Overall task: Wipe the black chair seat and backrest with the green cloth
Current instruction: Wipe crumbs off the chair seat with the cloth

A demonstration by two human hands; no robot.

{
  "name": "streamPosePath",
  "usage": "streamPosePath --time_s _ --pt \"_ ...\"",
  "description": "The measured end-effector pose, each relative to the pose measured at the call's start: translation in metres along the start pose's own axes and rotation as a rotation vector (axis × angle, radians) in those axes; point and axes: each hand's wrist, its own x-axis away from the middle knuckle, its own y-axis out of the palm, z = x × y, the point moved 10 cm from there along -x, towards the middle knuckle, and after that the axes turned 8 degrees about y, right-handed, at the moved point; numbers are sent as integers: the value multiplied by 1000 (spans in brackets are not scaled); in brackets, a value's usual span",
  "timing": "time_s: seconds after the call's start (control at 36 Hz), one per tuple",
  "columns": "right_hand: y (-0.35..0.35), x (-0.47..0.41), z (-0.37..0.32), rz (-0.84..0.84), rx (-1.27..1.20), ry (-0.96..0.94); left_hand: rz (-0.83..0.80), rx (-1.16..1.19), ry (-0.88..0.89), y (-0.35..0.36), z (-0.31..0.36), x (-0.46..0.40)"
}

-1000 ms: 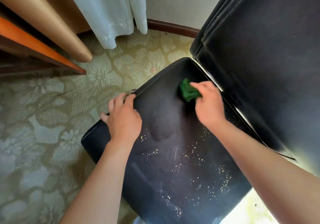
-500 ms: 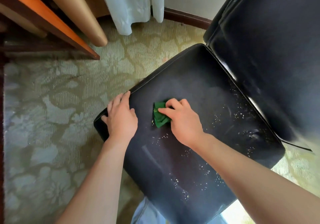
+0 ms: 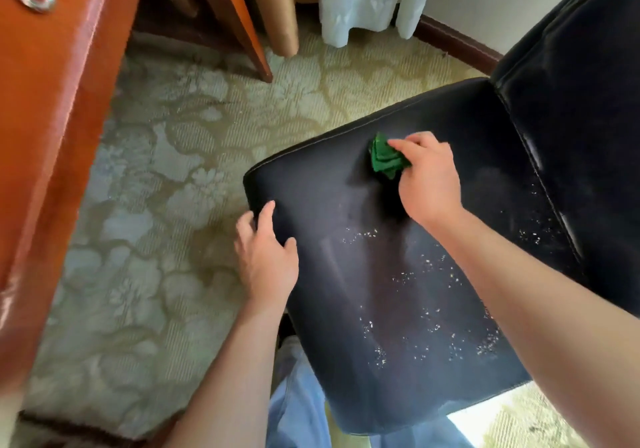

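right hand (image 3: 427, 184) fingers clamped on green cloth (image 3: 385, 158) | left hand (image 3: 266, 257) fingers apart, seemingly gripping seat (image 3: 363, 274) edge

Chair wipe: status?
Right hand gripping green cloth on seat. Left hand bracing seat edge. Crumbs remain. Nothing blocking.

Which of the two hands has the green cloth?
The right hand holds the bunched green cloth against the black seat. The left hand holds no cloth and rests at the seat's left edge.
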Motion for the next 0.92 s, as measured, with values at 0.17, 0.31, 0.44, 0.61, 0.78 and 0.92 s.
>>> streamPosePath --time_s 0.17,0.31,0.44,0.61,0.78,0.92 --pt "32 -1 -16 -61 138 -44 -69 89 -37 25 -11 12" --pt "56 27 -41 -201 213 -246 -64 72 -35 26 -9 5" --pt "69 72 -38 -365 275 -419 -62 40 -21 26 -5 1" --pt "70 96 -27 -505 243 -466 -69 31 17 25 2 -3" --pt "13 46 8 -60 47 -81 -43 -20 152 22 20 10" --pt "21 48 22 -80 142 8 -71 -62 231 32 29 26"
